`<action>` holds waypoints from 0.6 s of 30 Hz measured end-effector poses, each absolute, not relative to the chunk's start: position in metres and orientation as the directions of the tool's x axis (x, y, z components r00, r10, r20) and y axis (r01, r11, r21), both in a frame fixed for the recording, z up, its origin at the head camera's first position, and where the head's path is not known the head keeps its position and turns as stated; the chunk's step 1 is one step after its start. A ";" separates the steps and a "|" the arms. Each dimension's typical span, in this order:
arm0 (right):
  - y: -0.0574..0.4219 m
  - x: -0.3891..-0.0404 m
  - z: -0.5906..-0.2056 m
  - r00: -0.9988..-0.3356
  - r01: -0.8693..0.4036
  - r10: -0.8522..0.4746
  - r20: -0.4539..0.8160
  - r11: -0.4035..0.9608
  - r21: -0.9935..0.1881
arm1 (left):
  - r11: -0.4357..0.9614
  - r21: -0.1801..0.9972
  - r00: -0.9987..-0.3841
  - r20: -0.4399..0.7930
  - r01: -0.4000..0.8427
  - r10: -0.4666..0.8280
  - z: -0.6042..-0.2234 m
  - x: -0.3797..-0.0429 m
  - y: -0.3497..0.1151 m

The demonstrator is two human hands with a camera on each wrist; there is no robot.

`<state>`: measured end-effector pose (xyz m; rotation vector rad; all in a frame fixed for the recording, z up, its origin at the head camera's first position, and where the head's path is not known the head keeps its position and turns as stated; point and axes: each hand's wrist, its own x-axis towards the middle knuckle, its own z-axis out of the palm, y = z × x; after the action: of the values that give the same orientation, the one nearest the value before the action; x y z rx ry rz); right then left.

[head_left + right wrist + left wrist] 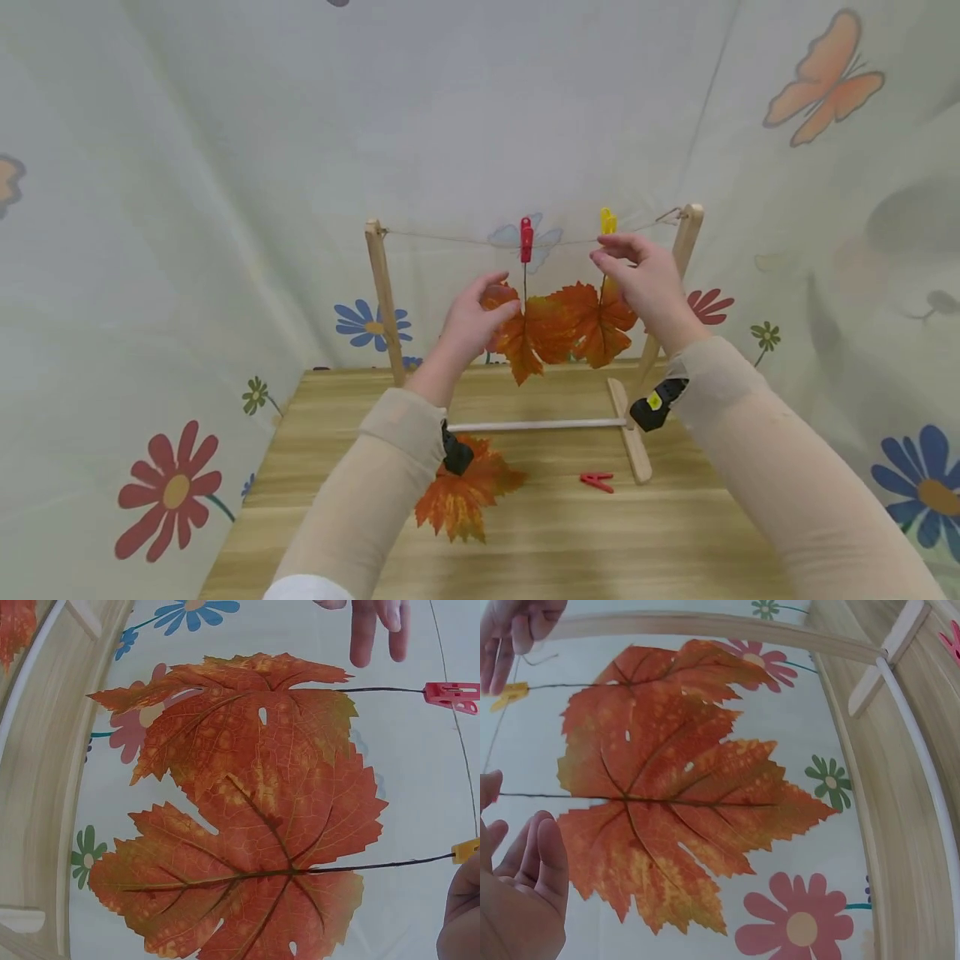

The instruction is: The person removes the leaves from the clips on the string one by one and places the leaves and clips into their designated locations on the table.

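Two orange-red artificial maple leaves hang by dark stems from a string. A red clothespin (pixel 527 239) holds the left leaf (pixel 697 817), and a yellow clothespin (pixel 608 220) holds the right leaf (pixel 225 892). The leaves overlap in the middle. My left hand (pixel 474 319) is beside the left leaf and its stem, with thumb and fingers apart and nothing between them. My right hand (pixel 647 279) is raised at the yellow clothespin, its fingertips close to the clip's lower part, which they hide in the head view.
The string (pixel 442 238) runs between two wooden posts (pixel 383 300) joined low down by a white rod (pixel 547 426). On the wood-grain table (pixel 570 550) lie another maple leaf (pixel 468 492), partly behind my left forearm, and a red clothespin (pixel 597 481). A printed cloth (pixel 247 208) hangs behind.
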<state>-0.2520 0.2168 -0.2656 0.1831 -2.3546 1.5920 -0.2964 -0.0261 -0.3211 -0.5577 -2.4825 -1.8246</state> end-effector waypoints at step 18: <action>0.179 -0.261 -0.246 -0.935 -0.331 0.000 0.356 0.369 -0.868 | 0.317 0.909 -0.949 0.195 0.269 0.247 -0.307 -0.296 -0.007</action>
<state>-0.2606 0.1790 -0.2461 0.2924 -2.3386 1.5867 -0.2959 -0.0071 -0.3065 -0.4958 -2.5334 -1.7549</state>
